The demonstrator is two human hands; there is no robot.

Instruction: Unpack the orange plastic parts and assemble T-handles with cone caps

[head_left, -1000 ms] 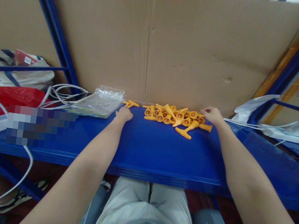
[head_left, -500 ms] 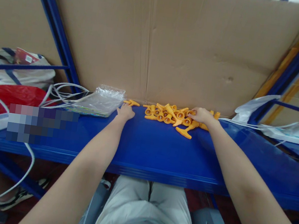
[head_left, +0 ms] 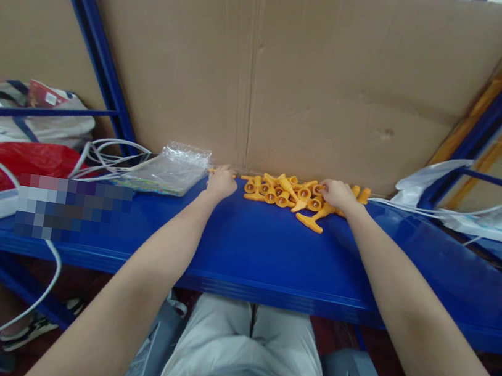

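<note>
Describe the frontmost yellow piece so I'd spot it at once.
On the blue table, before the cardboard, lies a yellow pile by the right hand. The T-shaped piece juts from its front, crossbar foremost, farther forward than any neighbour.

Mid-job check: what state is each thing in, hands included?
Left hand: at a loose orange piece, mostly covering it; grip unclear
Right hand: at the pile's right end, fingers curled; grip unclear
Orange pile: heaped, several open ends facing the person
Clear packets: lying flat, far end crumpled
Red bag: lying rumpled
Cardboard: standing upright, creased
</note>
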